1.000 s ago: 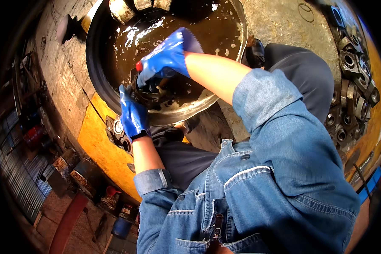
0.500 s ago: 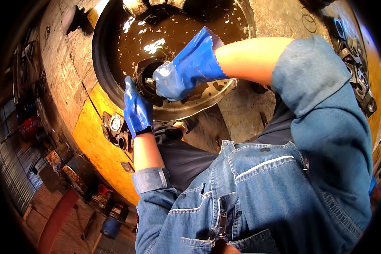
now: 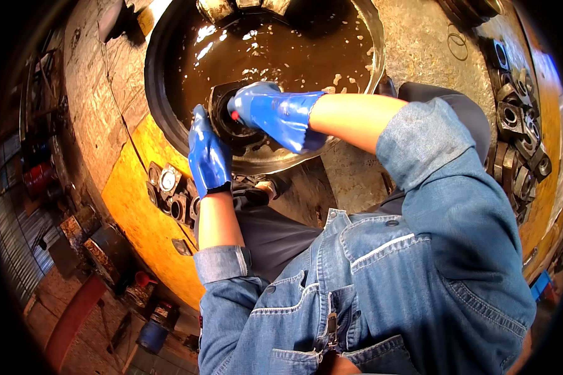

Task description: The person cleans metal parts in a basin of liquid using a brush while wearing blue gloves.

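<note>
A dark metal housing (image 3: 217, 114) with a round bore stands tilted in the near part of a wide round basin (image 3: 379, 39) of murky brown liquid. My left hand (image 3: 208, 153), in a blue rubber glove, grips the housing's left edge. My right hand (image 3: 256, 107), gloved alike, is closed at the bore, its fingers bent into the opening. A small red spot (image 3: 234, 115) shows by those fingers. What they hold is mostly hidden.
Several metal housings (image 3: 169, 181) lie on a yellow board (image 3: 128, 190) at the left, and more metal parts (image 3: 510, 117) line the right side. Light-coloured blocks (image 3: 216, 9) sit at the basin's far edge. Thin rings (image 3: 457, 47) lie on the floor to the right.
My right hand has shifted up and slightly right over the bore, and its forearm sits lower. The red spot has come into sight. My left hand keeps its hold on the housing.
</note>
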Demonstrator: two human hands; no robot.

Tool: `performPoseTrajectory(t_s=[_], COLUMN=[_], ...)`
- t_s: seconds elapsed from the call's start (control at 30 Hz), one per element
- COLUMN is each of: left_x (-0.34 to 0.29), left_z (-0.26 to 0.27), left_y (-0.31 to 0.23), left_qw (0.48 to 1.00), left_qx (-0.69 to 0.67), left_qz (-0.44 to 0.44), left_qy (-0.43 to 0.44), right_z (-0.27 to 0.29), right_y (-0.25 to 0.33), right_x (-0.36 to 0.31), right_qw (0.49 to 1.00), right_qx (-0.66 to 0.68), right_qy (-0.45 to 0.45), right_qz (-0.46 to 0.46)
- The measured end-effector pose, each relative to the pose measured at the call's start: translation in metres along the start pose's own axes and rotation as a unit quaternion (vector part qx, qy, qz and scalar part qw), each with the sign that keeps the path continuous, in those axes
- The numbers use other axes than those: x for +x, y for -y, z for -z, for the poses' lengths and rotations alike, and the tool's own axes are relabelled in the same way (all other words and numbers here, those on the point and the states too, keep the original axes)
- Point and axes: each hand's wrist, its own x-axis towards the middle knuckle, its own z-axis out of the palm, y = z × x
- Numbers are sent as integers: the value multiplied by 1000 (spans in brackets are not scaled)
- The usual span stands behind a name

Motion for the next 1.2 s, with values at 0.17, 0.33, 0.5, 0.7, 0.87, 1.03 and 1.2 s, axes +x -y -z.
performPoseTrajectory(t_s=[0.17, 0.33, 0.5, 0.7, 0.87, 1.03, 1.2], left_x=[1, 1, 1, 4, 5, 2, 5], left_z=[-7, -6, -9, -3, -4, -4, -1], left_y=[13, 9, 6, -8, -11, -2, -32], left_qw=[999, 995, 992, 996, 986, 989, 981], left_qx=[39, 102, 127, 58, 168, 150, -148], left_qz=[-8, 6, 8, 70, 26, 9, 124], left_qy=[-18, -14, -24, 19, -1, 5, 12], right_z=[-6, -47, -103, -74, -104, 23, 13], right_y=[-19, -41, -18, 11, -45, -47, -58], right_x=[-44, -39, -13, 11, 31, -70, -30], right_qw=[919, 927, 725, 293, 769, 889, 957], right_qx=[380, 295, 550, 937, 526, 451, -3], right_qy=[-108, -215, -409, -119, -292, 4, -90], right_qz=[-5, 85, 67, -152, 214, 78, 275])
